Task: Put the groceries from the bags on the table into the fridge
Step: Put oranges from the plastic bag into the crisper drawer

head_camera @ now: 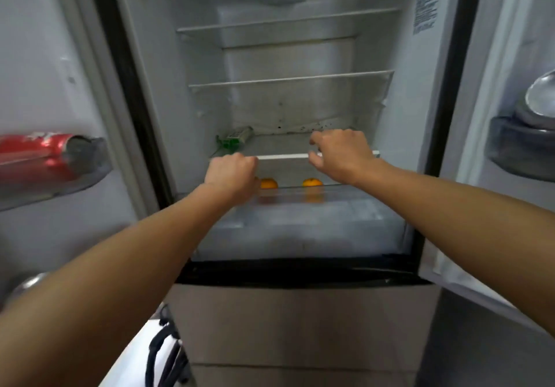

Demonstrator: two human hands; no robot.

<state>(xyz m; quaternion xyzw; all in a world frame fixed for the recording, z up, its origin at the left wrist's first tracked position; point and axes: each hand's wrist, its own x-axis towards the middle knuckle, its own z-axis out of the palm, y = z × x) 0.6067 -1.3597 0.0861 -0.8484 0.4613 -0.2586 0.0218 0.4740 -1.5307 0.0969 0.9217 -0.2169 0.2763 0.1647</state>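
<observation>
Pale inner walls of the open fridge [168,65] filled the view, with its two doors swung out to left and right. A frosted drawer [300,224] sat at the bottom, near, below three glass shelves. Both arms reached in. The left hand [231,173] was curled into a fist at the lowest shelf's white front edge [282,156]; whether it gripped anything I cannot tell. The right hand [342,152] hovered over that edge, thumb and fingers apart and loosely bent, holding nothing. A red can [36,152] lay in the left door bin, metal bowls [540,98] in the right. A green packet [237,139] lay far left on the lowest shelf. Two oranges [268,183] sat beneath it, just above the drawer.
</observation>
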